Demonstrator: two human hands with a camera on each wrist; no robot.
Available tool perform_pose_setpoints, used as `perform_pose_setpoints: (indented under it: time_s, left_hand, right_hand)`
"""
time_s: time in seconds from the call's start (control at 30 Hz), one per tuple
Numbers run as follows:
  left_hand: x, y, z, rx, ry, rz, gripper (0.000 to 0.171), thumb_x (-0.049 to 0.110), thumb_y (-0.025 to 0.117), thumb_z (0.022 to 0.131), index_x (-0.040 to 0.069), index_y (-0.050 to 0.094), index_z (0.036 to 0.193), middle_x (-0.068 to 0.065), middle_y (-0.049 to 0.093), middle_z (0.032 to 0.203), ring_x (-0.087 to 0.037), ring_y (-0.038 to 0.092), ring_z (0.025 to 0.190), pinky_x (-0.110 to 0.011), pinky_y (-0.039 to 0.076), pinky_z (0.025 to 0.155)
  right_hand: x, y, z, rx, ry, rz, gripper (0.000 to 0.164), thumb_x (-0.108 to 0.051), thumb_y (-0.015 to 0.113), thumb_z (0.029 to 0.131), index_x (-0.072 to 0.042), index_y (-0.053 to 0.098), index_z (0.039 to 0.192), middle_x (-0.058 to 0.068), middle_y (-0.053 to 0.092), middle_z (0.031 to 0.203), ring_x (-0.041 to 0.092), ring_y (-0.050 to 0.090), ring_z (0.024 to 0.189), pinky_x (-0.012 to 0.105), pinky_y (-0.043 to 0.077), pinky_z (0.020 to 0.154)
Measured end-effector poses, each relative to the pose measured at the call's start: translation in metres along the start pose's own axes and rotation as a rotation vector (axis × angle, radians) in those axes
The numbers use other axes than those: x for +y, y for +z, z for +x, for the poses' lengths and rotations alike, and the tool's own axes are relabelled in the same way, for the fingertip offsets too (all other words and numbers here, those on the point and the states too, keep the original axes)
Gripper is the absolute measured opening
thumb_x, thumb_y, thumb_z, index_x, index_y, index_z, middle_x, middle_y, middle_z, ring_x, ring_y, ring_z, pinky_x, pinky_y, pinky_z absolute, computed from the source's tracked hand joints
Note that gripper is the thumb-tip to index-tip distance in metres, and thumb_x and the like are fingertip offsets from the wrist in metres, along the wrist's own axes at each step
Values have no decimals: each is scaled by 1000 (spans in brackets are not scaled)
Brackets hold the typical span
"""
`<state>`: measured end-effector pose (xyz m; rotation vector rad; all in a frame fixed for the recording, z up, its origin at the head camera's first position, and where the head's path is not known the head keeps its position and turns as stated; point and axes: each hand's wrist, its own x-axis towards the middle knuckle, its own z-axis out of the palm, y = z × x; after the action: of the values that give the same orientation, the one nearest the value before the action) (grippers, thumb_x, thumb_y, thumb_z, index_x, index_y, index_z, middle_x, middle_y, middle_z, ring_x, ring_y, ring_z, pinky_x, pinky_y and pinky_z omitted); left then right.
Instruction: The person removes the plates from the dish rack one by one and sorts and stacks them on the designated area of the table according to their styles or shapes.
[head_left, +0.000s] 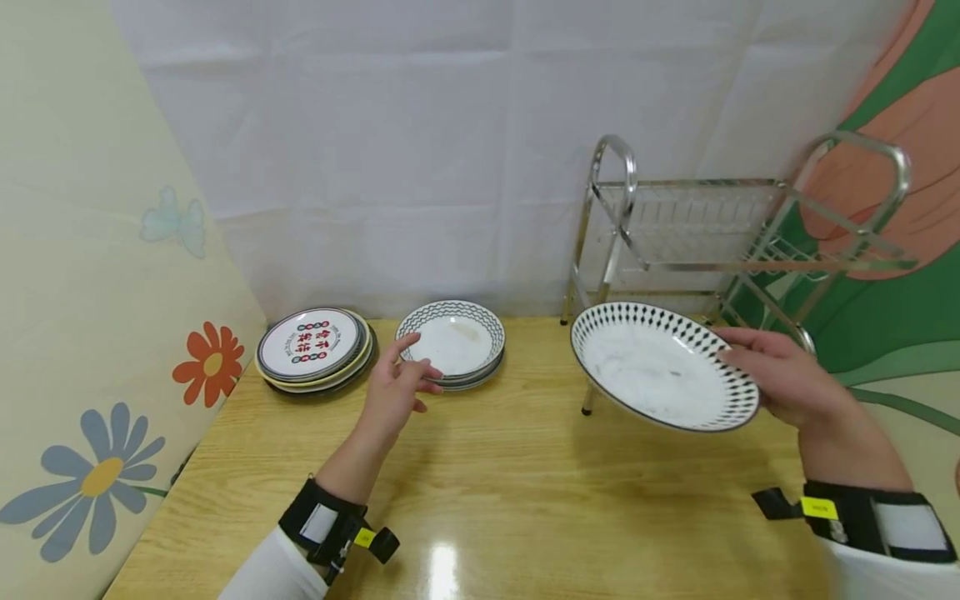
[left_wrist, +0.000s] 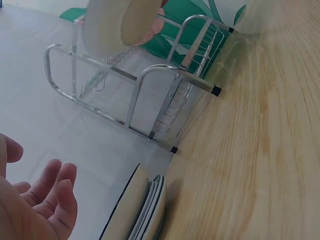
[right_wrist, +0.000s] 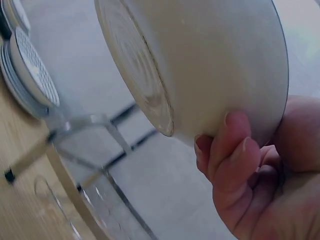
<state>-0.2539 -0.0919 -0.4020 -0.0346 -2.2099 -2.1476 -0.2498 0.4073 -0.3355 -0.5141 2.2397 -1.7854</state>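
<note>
My right hand (head_left: 780, 371) grips the right rim of a white plate (head_left: 660, 367) with a black diamond border, thumb on top. In the right wrist view the fingers (right_wrist: 235, 162) press against the plate's pale underside (right_wrist: 220, 65). The plate is held up in front of the metal rack, tilted a little. My left hand (head_left: 397, 379), palm partly turned up with fingers loosely bent, holds nothing. It hovers at the front left of a short stack of plates (head_left: 450, 337), whose top one has a wavy grey border.
A two-tier metal dish rack (head_left: 705, 267) stands at the back right of the wooden table (head_left: 517, 500). Another plate stack (head_left: 311, 346), topped by one with red and black lettering, sits at the back left. White cloth (head_left: 390, 150) hangs behind.
</note>
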Motion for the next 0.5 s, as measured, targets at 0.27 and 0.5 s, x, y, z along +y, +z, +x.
perform_pose_setpoints:
  time_s: [0.27, 0.5]
  left_hand:
    - [8, 3, -8, -10, 12, -33, 48, 20, 53, 103, 28, 47, 150, -11, 75, 92, -18, 72, 72, -30, 50, 54]
    - [30, 5, -26, -120, -6, -125, 47, 35, 35, 109, 27, 37, 156, 1, 72, 72, -16, 68, 60, -28, 48, 50]
  right_hand:
    - [-31, 59, 41, -172, -103, 93, 33, -8, 39, 111, -18, 59, 136, 10, 79, 94, 19, 77, 69, 32, 61, 58]
    - [-43, 109, 77, -134, -116, 106, 46, -10, 42, 110, 17, 37, 146, 7, 79, 90, 17, 76, 65, 30, 60, 55]
